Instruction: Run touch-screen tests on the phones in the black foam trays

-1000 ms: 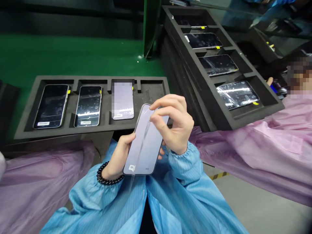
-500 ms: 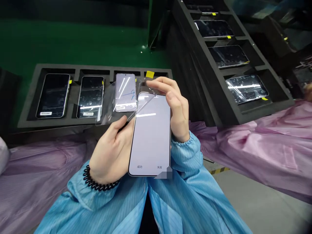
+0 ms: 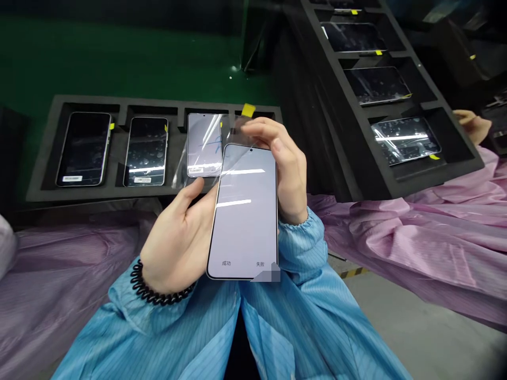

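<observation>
My left hand (image 3: pixel 180 240) grips a phone (image 3: pixel 245 211) from its left side, with the lit pale screen facing up. A clear protective film (image 3: pixel 206 145) with a yellow tab (image 3: pixel 248 110) is lifted off the screen and hangs to the upper left. My right hand (image 3: pixel 283 169) pinches the film near the phone's top edge. Both sleeves are blue, and a black coiled band sits on my left wrist.
A black foam tray (image 3: pixel 47 174) ahead holds three phones, one lit (image 3: pixel 203 145). A tilted stack of black trays (image 3: pixel 455 169) with more phones stands at the right. Pink cloth (image 3: pixel 415 243) covers the surface at both sides. Another person's hand (image 3: pixel 473 124) shows at far right.
The film went from lying partly on the screen to being peeled off toward the upper left. The phone turned more upright in my left hand, and the view shifted down slightly.
</observation>
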A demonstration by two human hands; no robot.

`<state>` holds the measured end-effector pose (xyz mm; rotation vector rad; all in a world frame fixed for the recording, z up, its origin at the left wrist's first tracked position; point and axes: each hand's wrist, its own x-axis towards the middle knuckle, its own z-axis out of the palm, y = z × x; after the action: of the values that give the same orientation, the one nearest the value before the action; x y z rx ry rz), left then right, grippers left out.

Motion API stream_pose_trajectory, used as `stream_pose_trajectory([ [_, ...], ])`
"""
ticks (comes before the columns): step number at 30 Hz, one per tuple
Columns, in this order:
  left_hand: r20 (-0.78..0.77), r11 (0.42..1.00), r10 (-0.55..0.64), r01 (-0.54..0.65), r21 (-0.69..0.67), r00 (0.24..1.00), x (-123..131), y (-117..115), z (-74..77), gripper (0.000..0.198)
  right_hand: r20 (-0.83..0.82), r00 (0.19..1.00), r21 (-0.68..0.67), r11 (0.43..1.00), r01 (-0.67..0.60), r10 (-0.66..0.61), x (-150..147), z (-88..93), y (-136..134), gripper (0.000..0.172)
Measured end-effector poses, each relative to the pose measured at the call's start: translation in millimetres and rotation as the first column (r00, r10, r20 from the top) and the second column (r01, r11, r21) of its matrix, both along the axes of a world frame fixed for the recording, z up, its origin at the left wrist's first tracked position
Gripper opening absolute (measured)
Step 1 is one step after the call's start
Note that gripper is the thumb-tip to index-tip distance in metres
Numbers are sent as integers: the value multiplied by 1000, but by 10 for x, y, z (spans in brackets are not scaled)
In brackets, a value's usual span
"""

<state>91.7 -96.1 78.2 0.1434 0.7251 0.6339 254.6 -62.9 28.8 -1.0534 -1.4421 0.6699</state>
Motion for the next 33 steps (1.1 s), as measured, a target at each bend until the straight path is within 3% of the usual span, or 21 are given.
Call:
stream_pose_trajectory([
  [2,-26,1000,12,-12,0,1000,-7,26,-6,56,-110,993,-20,999,42,-44,18,17,21,44],
  [7,-56,995,66,-61,79,996,16,271,-104,55,-429,897,39,989,142,-112,201,-7,-52,19],
  [12,-48,980,79,-69,187,996,298,735,-231,55,-428,872,-38,969,243,-235,393,-277,-260,16],
  [17,-241,942,10,72,329,970,764,988,-469,53,-406,858,-152,949,275,-314,463,-536,-357,16],
  [21,-416,814,56,200,545,907,902,1054,-701,45,-327,882,-206,937,283,-339,419,-673,-329,19],
  [23,-465,780,138,194,595,875,785,1145,-778,49,-283,894,-216,931,294,-347,380,-753,-306,20],
  [25,-572,680,236,287,675,786,552,1304,-828,58,-252,899,-215,926,309,-358,348,-834,-291,20],
  [26,-714,456,335,558,693,614,412,1400,-848,56,-244,899,-212,925,315,-363,337,-870,-288,20],
  [27,-768,209,489,799,563,413,270,1501,-865,52,-243,898,-208,924,321,-367,331,-900,-287,20],
  [29,-743,138,605,882,450,284,24,1683,-899,45,-238,897,-202,922,329,-373,328,-940,-288,21],
  [33,-664,125,733,931,342,146,-180,1872,-966,43,-227,896,-204,919,338,-381,341,-961,-291,22],
])
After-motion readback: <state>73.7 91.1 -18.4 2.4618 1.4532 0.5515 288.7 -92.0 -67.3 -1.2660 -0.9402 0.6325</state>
